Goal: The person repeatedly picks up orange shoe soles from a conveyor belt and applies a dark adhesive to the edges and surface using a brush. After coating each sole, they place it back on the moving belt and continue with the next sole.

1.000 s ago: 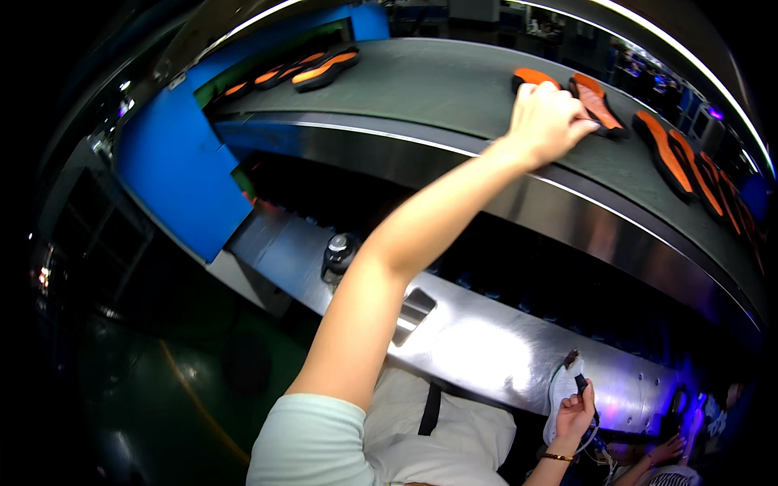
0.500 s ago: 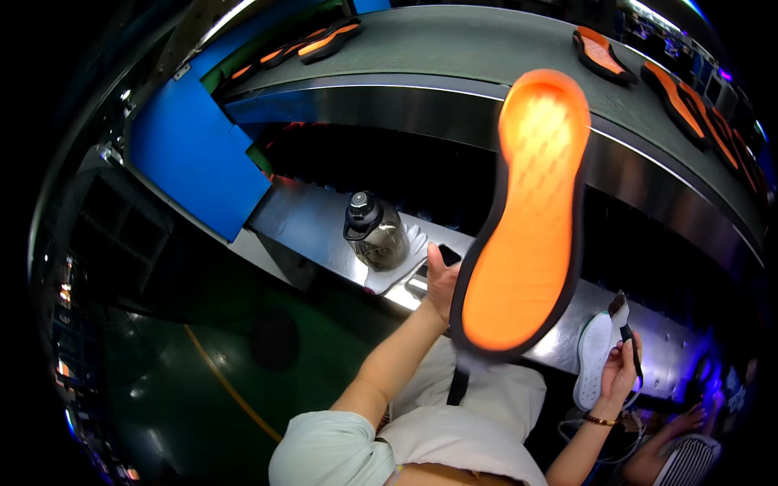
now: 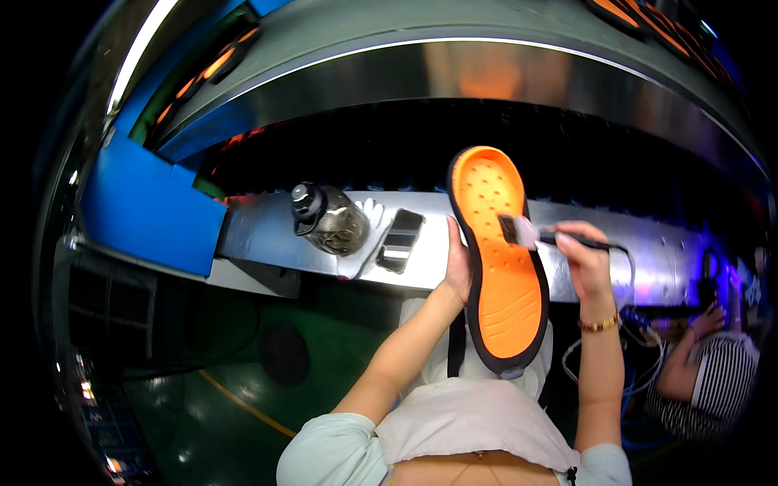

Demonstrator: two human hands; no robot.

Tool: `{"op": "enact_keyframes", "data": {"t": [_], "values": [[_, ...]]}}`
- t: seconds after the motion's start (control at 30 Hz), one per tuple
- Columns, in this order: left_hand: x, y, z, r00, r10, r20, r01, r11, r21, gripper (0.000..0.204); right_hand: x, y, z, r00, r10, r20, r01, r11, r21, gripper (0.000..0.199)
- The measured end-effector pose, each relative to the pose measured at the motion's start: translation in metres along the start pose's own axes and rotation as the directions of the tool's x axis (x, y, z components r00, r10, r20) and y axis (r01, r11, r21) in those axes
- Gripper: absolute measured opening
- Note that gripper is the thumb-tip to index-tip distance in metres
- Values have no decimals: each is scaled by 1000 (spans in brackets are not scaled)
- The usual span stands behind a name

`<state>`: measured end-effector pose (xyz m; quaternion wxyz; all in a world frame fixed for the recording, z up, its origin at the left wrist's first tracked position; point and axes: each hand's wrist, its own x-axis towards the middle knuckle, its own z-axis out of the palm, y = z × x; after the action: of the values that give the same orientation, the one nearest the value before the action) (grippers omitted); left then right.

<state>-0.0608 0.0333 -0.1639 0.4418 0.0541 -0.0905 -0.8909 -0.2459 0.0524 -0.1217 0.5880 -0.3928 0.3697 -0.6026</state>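
My left hand (image 3: 459, 271) grips a shoe sole (image 3: 509, 304) by its left edge, its fingers hidden behind it. The sole is orange inside with a black rim, held up and facing me, with small hollows in its upper half. In my right hand (image 3: 585, 257) is a brush (image 3: 528, 233) with a pale head, dark bristles and a dark handle that has a thin cord or tube at its back end. The bristles lie over the middle of the orange face, seemingly against it.
A metal ledge (image 3: 267, 235) carries a dark bottle (image 3: 336, 227), a white glove (image 3: 366, 243) and a phone (image 3: 400, 240). Beyond it runs a conveyor belt (image 3: 389, 18) with more orange soles (image 3: 231, 61). A blue panel (image 3: 150, 206) stands left; another person's striped sleeve (image 3: 724, 377) is at right.
The sole has come lower, away from my view. My right hand has brought the brush up and left onto it. A white perforated sole near that hand no longer shows. The view has shifted.
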Motion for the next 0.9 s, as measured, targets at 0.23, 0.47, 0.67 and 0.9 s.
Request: {"op": "enact_keyframes", "data": {"t": [0.23,0.47,0.67,0.9], "values": [[-1,-15,-1,993,107,-51,-93,970,226,79,41,-4,12,997,-66,43,74,973,-219,17],[5,-21,10,933,257,-251,-119,880,459,77,35,0,50,899,-362,247,425,589,-687,14],[-4,29,-6,911,367,-189,-266,872,411,81,-40,13,40,867,-157,472,470,573,-672,7],[-8,1,18,967,243,-73,-214,935,284,74,10,-42,40,928,-187,322,308,871,-383,14]]}}
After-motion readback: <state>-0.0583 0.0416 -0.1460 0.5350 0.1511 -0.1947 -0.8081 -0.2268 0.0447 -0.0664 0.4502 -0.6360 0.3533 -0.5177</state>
